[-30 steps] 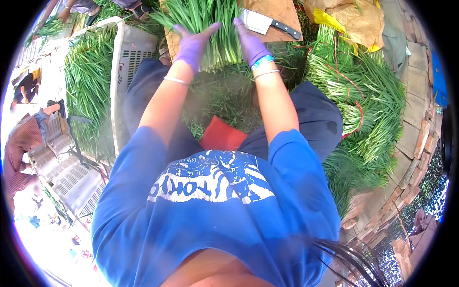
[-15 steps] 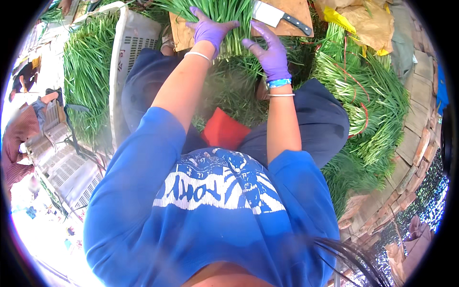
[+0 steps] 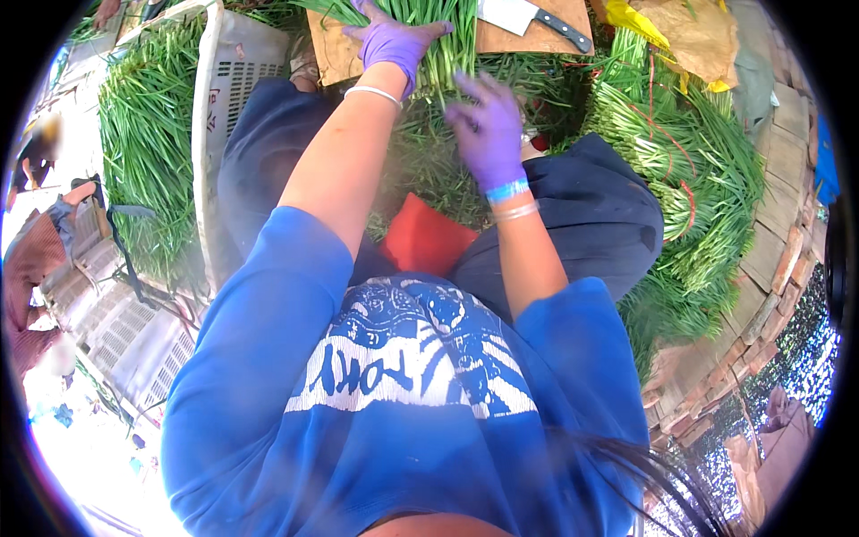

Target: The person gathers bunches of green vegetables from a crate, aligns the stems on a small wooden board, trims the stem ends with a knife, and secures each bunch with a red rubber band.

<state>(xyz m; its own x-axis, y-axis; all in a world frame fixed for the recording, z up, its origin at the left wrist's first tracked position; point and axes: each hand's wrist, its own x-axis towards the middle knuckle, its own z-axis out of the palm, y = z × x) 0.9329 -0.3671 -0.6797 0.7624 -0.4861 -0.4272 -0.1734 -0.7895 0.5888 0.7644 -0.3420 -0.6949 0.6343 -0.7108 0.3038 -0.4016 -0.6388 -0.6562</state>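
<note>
A thick bunch of garlic chives (image 3: 440, 55) lies on a wooden cutting board (image 3: 335, 49), its pale stem ends pointing toward me. My left hand (image 3: 394, 43), in a purple glove, clasps the bunch from above, with the thumb laid across the stems. Just below the stem ends is my right hand (image 3: 490, 130), also gloved in purple. Its fingers are partly bent, apart and a little blurred, and nothing shows in them. To the right of the bunch, a cleaver (image 3: 519, 16) with a black handle rests on the board.
On the left stands a white plastic crate (image 3: 208, 134) beside upright chives (image 3: 152, 134). Tied chive bundles (image 3: 680, 170) with red string are heaped at the right, below brown paper (image 3: 693, 40). Loose trimmings (image 3: 434, 157) and a red object (image 3: 425, 234) lie between my knees.
My right hand has come down and slightly left, away from the stem ends, its fingers bending more. The left hand stays on the bunch. The whole view has shifted a little.
</note>
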